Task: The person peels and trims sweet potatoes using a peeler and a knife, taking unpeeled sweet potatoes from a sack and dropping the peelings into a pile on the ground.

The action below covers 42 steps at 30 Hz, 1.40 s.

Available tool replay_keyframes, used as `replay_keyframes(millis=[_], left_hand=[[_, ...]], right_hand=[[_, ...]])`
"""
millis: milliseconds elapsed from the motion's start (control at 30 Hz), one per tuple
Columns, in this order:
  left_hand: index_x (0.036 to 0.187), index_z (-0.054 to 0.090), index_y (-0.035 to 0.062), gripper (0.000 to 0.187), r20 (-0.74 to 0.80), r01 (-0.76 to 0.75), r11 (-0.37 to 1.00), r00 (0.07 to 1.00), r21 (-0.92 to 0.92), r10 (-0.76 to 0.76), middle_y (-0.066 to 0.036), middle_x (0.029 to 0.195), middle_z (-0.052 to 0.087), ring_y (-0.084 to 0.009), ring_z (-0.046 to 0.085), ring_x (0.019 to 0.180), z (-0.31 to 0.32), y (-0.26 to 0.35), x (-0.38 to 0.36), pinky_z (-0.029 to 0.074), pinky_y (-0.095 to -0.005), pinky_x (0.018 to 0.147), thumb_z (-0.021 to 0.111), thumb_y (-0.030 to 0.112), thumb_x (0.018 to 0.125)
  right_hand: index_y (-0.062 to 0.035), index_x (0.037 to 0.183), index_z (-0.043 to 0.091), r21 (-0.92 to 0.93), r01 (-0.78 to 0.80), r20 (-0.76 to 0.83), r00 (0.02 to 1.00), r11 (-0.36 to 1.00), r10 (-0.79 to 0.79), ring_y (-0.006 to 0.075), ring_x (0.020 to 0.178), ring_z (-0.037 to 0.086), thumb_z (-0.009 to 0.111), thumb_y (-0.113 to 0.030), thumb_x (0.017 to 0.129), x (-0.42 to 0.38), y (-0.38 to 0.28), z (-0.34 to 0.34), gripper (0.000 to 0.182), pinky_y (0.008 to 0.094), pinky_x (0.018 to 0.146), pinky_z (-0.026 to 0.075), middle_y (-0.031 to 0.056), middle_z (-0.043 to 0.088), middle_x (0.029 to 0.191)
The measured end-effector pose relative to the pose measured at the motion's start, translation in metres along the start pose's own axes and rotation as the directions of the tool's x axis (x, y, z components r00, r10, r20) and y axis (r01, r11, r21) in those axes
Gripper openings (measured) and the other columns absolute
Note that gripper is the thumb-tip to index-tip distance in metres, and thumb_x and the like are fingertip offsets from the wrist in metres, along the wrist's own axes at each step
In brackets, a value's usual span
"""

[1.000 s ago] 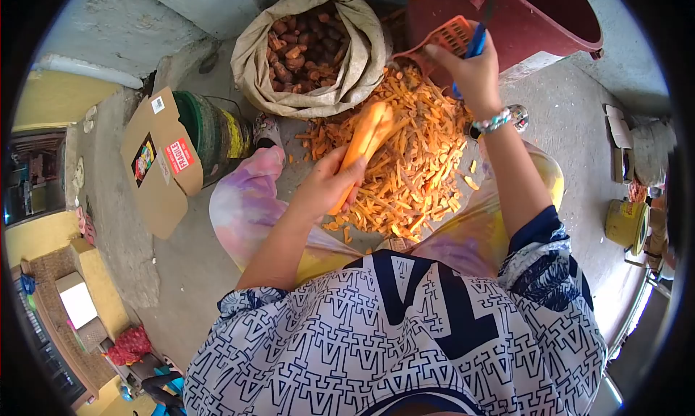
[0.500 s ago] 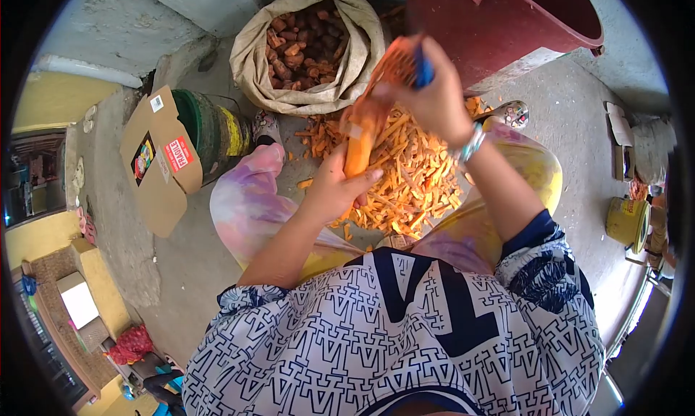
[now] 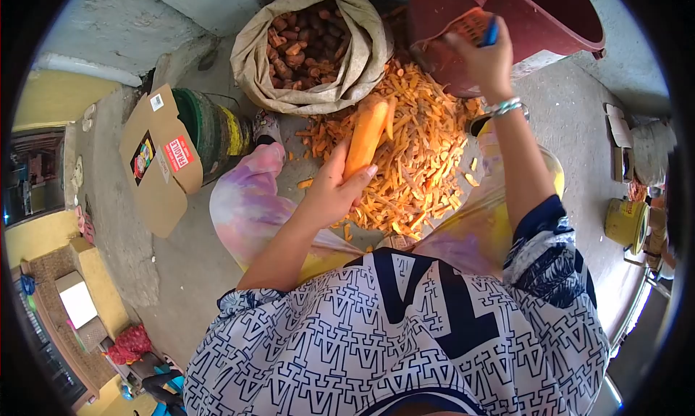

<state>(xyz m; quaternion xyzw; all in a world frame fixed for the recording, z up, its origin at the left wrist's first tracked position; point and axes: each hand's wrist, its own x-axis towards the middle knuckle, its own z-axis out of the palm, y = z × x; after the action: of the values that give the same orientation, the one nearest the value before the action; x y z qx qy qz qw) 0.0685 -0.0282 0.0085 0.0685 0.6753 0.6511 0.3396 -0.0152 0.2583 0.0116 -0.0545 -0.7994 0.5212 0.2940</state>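
My left hand (image 3: 334,190) is wrapped round the lower end of a long, peeled orange sweet potato (image 3: 367,137), tilted up and away from me. A thin strip hangs loose along its right side. Up and to the right, clear of the sweet potato, my right hand (image 3: 489,57) is closed on the blue handle of a slicer (image 3: 474,26) with a perforated, orange-stained blade; the fingers are partly blurred. Below both hands a big heap of orange strips (image 3: 416,170) lies on the floor between my legs.
An open sack (image 3: 250,68) of reddish-brown root pieces stands ahead. To its right is a large dark red tub (image 3: 536,25). On the left a green bucket (image 3: 224,130) stands behind a cardboard flap (image 3: 163,166). A yellow bucket (image 3: 626,224) stands far right.
My right hand has swung the slicer up and right, off the sweet potato, towards the red tub. My left hand has stayed nearly in place, and the sweet potato's upper end is now uncovered.
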Motion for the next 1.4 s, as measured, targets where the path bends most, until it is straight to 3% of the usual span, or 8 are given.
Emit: replay_keyframes(millis=[433, 600, 700, 800, 967, 1067, 1233, 1400], left_hand=[[0.107, 0.049, 0.0015, 0.029, 0.071, -0.100, 0.995, 0.992, -0.019, 0.101, 0.002, 0.066, 0.047, -0.0041, 0.041, 0.044, -0.004, 0.005, 0.001, 0.033, -0.0185, 0.041, 0.061, 0.016, 0.085], [0.113, 0.050, -0.0015, 0.040, 0.042, -0.467, 0.780, 0.867, 0.417, 0.497, -0.006, 0.080, 0.061, -0.0149, 0.058, 0.060, -0.007, -0.002, 0.006, 0.046, -0.0272, 0.056, 0.065, 0.018, 0.082], [0.105, 0.050, -0.0023, 0.036, -0.060, -0.323, 0.788, 0.909, 0.524, 0.412, -0.016, 0.077, 0.062, -0.0276, 0.063, 0.067, -0.004, 0.008, 0.001, 0.048, -0.0344, 0.061, 0.066, 0.017, 0.079], [0.096, 0.049, -0.0013, 0.031, -0.088, -0.184, 0.701, 0.939, 0.689, 0.332, -0.021, 0.073, 0.060, -0.0382, 0.061, 0.070, -0.008, -0.001, 0.005, 0.047, -0.0411, 0.058, 0.064, 0.019, 0.079], [0.091, 0.046, -0.0003, 0.032, -0.105, -0.095, 0.618, 0.954, 0.780, 0.280, -0.022, 0.070, 0.059, -0.0413, 0.058, 0.068, -0.007, 0.004, 0.005, 0.045, -0.0469, 0.057, 0.063, 0.025, 0.080], [0.090, 0.047, -0.0003, 0.033, -0.118, -0.028, 0.566, 0.968, 0.824, 0.220, -0.022, 0.071, 0.059, -0.0407, 0.059, 0.068, -0.007, -0.003, 0.009, 0.046, -0.0463, 0.058, 0.063, 0.027, 0.080], [0.086, 0.048, -0.0001, 0.033, -0.174, 0.090, 0.476, 0.975, 0.875, 0.136, -0.023, 0.072, 0.060, -0.0401, 0.059, 0.069, -0.004, 0.006, 0.006, 0.045, -0.0471, 0.059, 0.062, 0.030, 0.081], [0.093, 0.049, 0.0003, 0.034, -0.202, 0.083, 0.434, 0.951, 0.897, 0.234, -0.021, 0.077, 0.060, -0.0378, 0.060, 0.068, -0.001, 0.008, 0.007, 0.049, -0.0446, 0.057, 0.061, 0.029, 0.082]], right_hand=[[-0.0038, 0.099, 0.053, 0.430, -0.447, 0.365, 0.881, 0.785, 0.302, 0.0112, 0.064, 0.058, 0.075, -0.006, 0.071, -0.014, -0.021, -0.002, 0.036, 0.0220, 0.055, 0.044, 0.0072, 0.064, 0.086], [-0.0033, 0.103, 0.052, 0.349, -0.433, 0.233, 0.899, 0.831, 0.371, 0.0099, 0.076, 0.058, 0.076, -0.007, 0.070, -0.025, -0.007, 0.009, 0.042, 0.0240, 0.060, 0.046, 0.0048, 0.061, 0.089], [-0.0011, 0.106, 0.052, 0.372, -0.504, 0.406, 0.843, 0.779, 0.352, 0.0129, 0.088, 0.059, 0.078, -0.006, 0.067, -0.008, -0.028, 0.000, 0.047, 0.0275, 0.070, 0.048, 0.0067, 0.061, 0.096], [-0.0007, 0.102, 0.054, 0.183, 0.015, 0.312, 0.947, 0.983, -0.073, 0.0130, 0.079, 0.061, 0.079, -0.007, 0.065, -0.040, -0.061, 0.022, 0.045, 0.0263, 0.070, 0.050, 0.0072, 0.064, 0.090], [-0.0011, 0.101, 0.054, -0.094, -0.078, 0.072, 0.994, 0.993, 0.085, 0.0131, 0.078, 0.061, 0.080, -0.007, 0.063, -0.004, -0.012, -0.001, 0.046, 0.0265, 0.072, 0.050, 0.0060, 0.064, 0.089], [-0.0040, 0.101, 0.055, -0.066, 0.226, 0.055, 0.973, 0.972, -0.223, 0.0142, 0.081, 0.062, 0.080, -0.007, 0.062, -0.038, -0.048, 0.028, 0.046, 0.0283, 0.074, 0.050, 0.0075, 0.064, 0.089], [-0.0044, 0.102, 0.055, -0.333, -0.181, 0.040, 0.978, 0.925, 0.205, 0.0199, 0.076, 0.065, 0.079, -0.010, 0.063, -0.033, -0.028, 0.024, 0.046, 0.0299, 0.067, 0.052, 0.0117, 0.064, 0.082], [-0.0025, 0.103, 0.054, -0.200, 0.135, 0.082, 0.989, 0.971, -0.120, 0.0222, 0.073, 0.063, 0.082, -0.019, 0.060, -0.061, -0.040, 0.046, 0.054, 0.0330, 0.067, 0.051, 0.0128, 0.063, 0.081]])
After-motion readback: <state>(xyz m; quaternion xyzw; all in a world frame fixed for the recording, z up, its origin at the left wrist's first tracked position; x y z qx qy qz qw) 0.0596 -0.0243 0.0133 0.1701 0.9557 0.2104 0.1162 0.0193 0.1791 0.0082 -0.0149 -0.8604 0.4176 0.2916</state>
